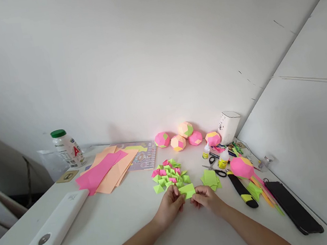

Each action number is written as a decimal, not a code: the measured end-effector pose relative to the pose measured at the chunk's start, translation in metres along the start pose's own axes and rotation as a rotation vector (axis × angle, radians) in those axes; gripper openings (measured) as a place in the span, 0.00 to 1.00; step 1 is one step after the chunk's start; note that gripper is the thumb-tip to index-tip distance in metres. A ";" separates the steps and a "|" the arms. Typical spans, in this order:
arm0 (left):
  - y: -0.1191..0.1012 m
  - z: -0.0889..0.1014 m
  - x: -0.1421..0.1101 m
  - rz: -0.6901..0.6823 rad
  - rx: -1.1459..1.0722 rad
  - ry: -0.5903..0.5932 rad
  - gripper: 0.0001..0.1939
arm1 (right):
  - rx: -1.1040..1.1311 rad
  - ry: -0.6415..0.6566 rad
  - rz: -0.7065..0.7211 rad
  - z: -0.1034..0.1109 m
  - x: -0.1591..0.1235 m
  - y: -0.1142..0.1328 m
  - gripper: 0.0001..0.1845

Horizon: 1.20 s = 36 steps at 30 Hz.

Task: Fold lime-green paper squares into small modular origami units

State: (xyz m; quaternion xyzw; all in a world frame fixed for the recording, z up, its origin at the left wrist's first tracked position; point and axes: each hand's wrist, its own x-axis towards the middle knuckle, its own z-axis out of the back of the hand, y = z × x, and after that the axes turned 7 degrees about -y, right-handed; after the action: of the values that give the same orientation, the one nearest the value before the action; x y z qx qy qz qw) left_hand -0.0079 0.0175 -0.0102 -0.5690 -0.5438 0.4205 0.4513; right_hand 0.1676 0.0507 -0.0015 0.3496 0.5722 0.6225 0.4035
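By the near edge of the folded pile [171, 173], our left fingers [179, 200] pinch the green slip [187, 191], our right fingers [197, 197] grip its other end; uneven pressure could crease it askew, a stray knuckle scatter the pile

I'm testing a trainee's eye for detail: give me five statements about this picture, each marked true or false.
1. The left hand and right hand both hold a green slip of paper. True.
2. The green-capped bottle stands on the right of the picture. False: it stands on the left.
3. The folded pieces are all green. False: some are pink.
4. A pink sheet overlaps peach sheets. True.
5. The scissors lie left of the folded pieces. False: they lie to the right.
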 end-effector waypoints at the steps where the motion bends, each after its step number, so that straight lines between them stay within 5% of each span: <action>1: 0.000 0.000 0.000 0.000 0.002 0.002 0.20 | 0.009 -0.007 0.009 0.000 0.000 0.000 0.11; 6: -0.001 0.001 0.000 -0.012 -0.016 0.016 0.18 | 0.071 -0.078 0.164 -0.002 -0.005 -0.004 0.05; 10: 0.001 0.003 0.001 -0.009 0.009 0.027 0.18 | -0.066 -0.108 0.255 -0.004 -0.007 -0.005 0.16; 15: -0.002 0.004 0.000 0.040 0.072 0.028 0.23 | -0.172 -0.077 0.336 -0.001 0.000 -0.008 0.12; 25: -0.009 0.001 -0.003 0.016 0.170 0.120 0.20 | -0.038 -0.059 0.230 0.001 0.005 -0.011 0.12; 36: 0.004 0.003 -0.004 -0.092 0.189 0.061 0.16 | -0.100 -0.030 0.144 0.002 0.002 -0.006 0.14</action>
State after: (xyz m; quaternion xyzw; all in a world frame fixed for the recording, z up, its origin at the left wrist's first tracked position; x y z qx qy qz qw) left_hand -0.0105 0.0139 -0.0151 -0.5109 -0.5132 0.4314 0.5380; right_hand 0.1688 0.0534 -0.0072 0.3787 0.5077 0.6723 0.3833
